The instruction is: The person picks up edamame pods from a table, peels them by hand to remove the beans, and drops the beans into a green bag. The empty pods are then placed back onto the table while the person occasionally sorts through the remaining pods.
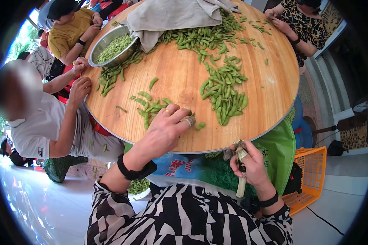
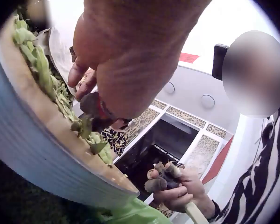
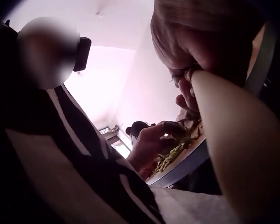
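Observation:
Green soybean pods lie on a round wooden table (image 1: 270,110). My left hand (image 1: 163,128) reaches over the near edge, its bent fingertips down at the wood beside a small cluster of pods (image 1: 155,107). Grey coverings wrap some of its fingertips; in the left wrist view they overlap a pod (image 2: 85,127), and I cannot tell whether they pinch it. A short pod (image 1: 200,125) lies just right of them. My right hand (image 1: 251,163), also with wrapped fingertips, grips a tool with a cream handle (image 1: 241,187) near the table edge. Its working end is hidden by the fingers.
A metal colander (image 1: 92,61) of shelled beans stands at the left, near a grey cloth (image 1: 171,18) and a large pod heap (image 1: 192,38). Another pile (image 1: 227,92) lies right of centre. Other people sit around the table. An orange crate (image 1: 321,163) and blue tub (image 1: 303,130) stand right.

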Action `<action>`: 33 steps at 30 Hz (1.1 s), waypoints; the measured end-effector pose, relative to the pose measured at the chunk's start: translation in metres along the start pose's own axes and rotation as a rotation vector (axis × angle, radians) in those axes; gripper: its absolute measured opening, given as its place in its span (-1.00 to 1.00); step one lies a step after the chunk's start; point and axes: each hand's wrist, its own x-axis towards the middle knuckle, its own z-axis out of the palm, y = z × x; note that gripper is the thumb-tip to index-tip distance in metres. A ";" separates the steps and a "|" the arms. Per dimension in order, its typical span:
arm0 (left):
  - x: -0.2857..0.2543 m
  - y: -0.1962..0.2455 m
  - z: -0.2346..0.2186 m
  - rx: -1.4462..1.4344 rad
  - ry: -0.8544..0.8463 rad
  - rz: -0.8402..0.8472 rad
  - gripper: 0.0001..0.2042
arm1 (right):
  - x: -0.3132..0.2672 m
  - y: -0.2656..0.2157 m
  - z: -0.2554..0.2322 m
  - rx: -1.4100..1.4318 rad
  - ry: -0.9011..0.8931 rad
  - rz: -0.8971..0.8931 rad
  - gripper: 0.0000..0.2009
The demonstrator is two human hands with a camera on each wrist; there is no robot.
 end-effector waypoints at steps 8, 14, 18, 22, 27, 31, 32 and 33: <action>0.007 -0.015 0.004 -0.012 -0.122 -0.069 -0.74 | 0.001 0.005 0.006 0.090 -0.018 -0.010 -0.75; 0.005 -0.019 0.010 0.255 0.047 -0.230 -0.74 | 0.000 0.010 0.004 0.005 -0.013 -0.038 -0.75; 0.005 -0.017 0.007 0.156 0.051 -0.228 -0.75 | 0.001 0.007 0.005 -0.007 -0.011 -0.010 -0.75; 0.010 -0.024 0.018 0.113 -0.005 -0.131 -0.69 | 0.003 0.008 0.006 -0.026 -0.037 -0.026 -0.73; 0.012 -0.025 0.021 0.073 0.014 -0.115 -0.67 | 0.001 0.005 0.008 0.061 0.000 -0.016 -0.66; 0.014 -0.022 0.009 -0.354 0.133 -0.417 -0.77 | 0.003 -0.001 0.011 0.025 -0.024 -0.049 -0.62; 0.014 -0.020 0.006 -0.652 0.136 -0.597 -0.81 | 0.004 -0.003 0.012 0.009 -0.038 -0.055 -0.61; 0.015 -0.016 0.005 -0.651 0.138 -0.596 -0.81 | 0.005 -0.005 0.013 0.008 -0.039 -0.058 -0.61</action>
